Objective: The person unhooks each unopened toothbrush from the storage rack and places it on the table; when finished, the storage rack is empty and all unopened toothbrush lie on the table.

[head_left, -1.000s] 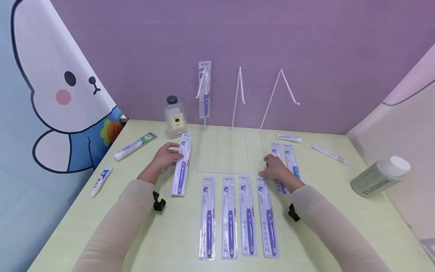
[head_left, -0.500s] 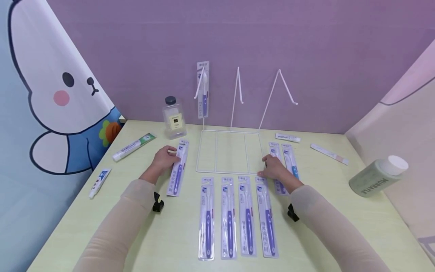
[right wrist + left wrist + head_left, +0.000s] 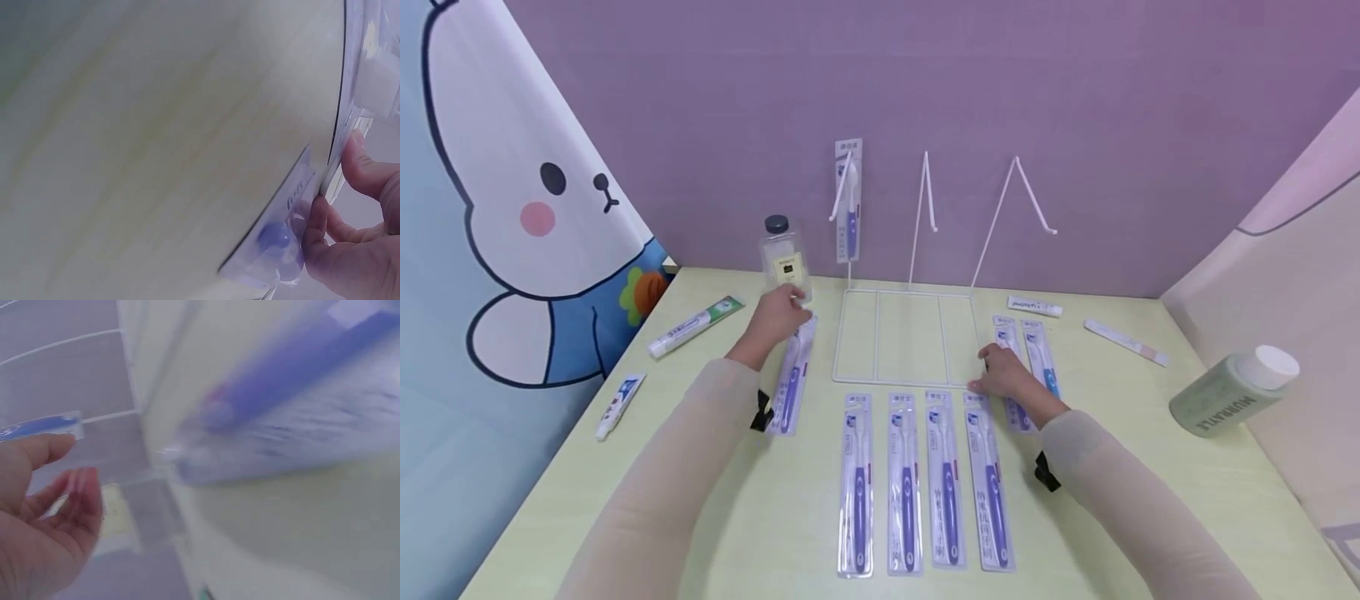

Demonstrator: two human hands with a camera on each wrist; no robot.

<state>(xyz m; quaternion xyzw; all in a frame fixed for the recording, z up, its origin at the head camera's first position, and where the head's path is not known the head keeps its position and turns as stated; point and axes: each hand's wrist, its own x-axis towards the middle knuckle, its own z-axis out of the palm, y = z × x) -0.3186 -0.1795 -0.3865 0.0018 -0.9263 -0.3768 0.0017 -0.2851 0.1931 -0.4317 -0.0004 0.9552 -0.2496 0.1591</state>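
My left hand [image 3: 778, 317] hovers near the upper end of a packaged purple toothbrush [image 3: 792, 387], in front of a clear bottle [image 3: 788, 265]. In the left wrist view its thumb and fingers stand apart with nothing between them. At the front right corner of a white wire rack [image 3: 910, 384], my right hand [image 3: 1003, 372] pinches the wire between thumb and fingers. One packaged toothbrush [image 3: 848, 200] hangs on the rack's left hook. Several more packs, including this toothbrush pack [image 3: 907, 487], lie in a row before the rack.
Two toothbrush packs, one with a blue handle [image 3: 1042, 358], lie right of the rack, partly behind my right hand. A green-tipped toothpaste tube [image 3: 696, 326] and a small tube [image 3: 620, 406] lie left. A green bottle [image 3: 1232, 392] leans at the right.
My left hand has set the packaged toothbrush down left of the rack, let go and moved up toward the clear bottle. The right hand stays at the rack's corner.
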